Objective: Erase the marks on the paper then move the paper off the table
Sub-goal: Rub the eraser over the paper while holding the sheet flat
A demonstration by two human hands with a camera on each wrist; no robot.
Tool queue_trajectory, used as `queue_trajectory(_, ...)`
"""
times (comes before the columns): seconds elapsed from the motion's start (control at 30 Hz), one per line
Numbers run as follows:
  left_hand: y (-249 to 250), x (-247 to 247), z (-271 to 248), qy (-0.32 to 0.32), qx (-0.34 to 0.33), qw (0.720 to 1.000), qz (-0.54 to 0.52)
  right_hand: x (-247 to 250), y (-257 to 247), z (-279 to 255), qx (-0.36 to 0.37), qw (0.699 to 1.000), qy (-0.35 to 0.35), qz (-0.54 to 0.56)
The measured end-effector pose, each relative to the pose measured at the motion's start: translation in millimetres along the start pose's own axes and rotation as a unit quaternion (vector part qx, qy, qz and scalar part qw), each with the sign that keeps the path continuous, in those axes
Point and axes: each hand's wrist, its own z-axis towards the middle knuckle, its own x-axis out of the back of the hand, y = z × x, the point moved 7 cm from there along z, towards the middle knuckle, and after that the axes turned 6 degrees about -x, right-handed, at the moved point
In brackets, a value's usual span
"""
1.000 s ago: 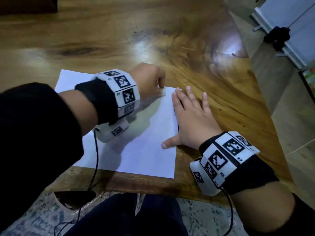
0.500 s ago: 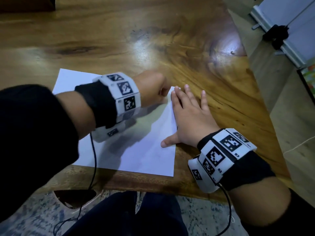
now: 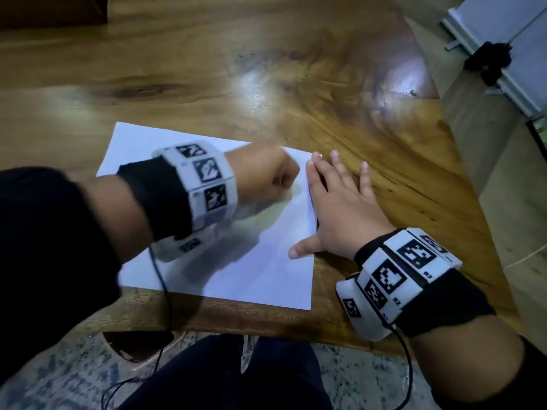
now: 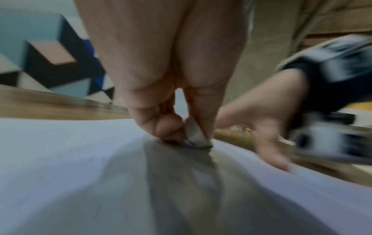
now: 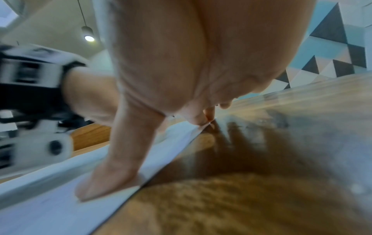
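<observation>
A white sheet of paper lies flat on the wooden surface, near the edge closest to the person, its near edge roughly parallel to that edge. The left hand is clenched over the far right part of the sheet; the left wrist view shows its thumb and fingers pinching a small greyish eraser, the lower end of which is in contact with the paper. The left hand and its wristband appear motion-blurred in the head view. The right hand is flat and released, fingers extended and spread, lying across the sheet's right edge: the thumb presses on the paper, the index fingertip sits at the far right corner, and the remaining fingers rest on the bare wood beside it. No marks can be made out on the visible paper; the area under the left hand is hidden and shadowed. Both wrists carry white bands printed with black square markers, each with a thin black cable trailing off toward the person. Dark trouser legs and a speckled floor show beneath the near edge.
</observation>
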Motion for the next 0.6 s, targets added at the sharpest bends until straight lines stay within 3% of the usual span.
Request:
queue_trajectory(0.1, 4, -17, -24, -0.116, -0.012, 0.993, -0.012, 1, 0, 0, 0.000, 1.000, 0.000, 0.003)
queue_trajectory(0.17, -6, -5, -22, -0.086, 0.014, 0.996, -0.026, 1, 0, 0, -0.002, 1.000, 0.001, 0.000)
queue_trajectory(0.3, -28, 24, -7, 0.054, 0.072, 0.993, -0.073, 1, 1, -1, -0.005, 1.000, -0.001, -0.006)
queue_trajectory(0.5, 0, 21, 18, 0.097, 0.049, 0.994, 0.008, -2, 0, 0, 0.002, 1.000, -0.009, -0.004)
queue_trajectory(0.6, 19, -3, 0, 0.026, -0.017, 0.999, 0.017, -3, 1, 0, 0.006, 1.000, -0.007, -0.002)
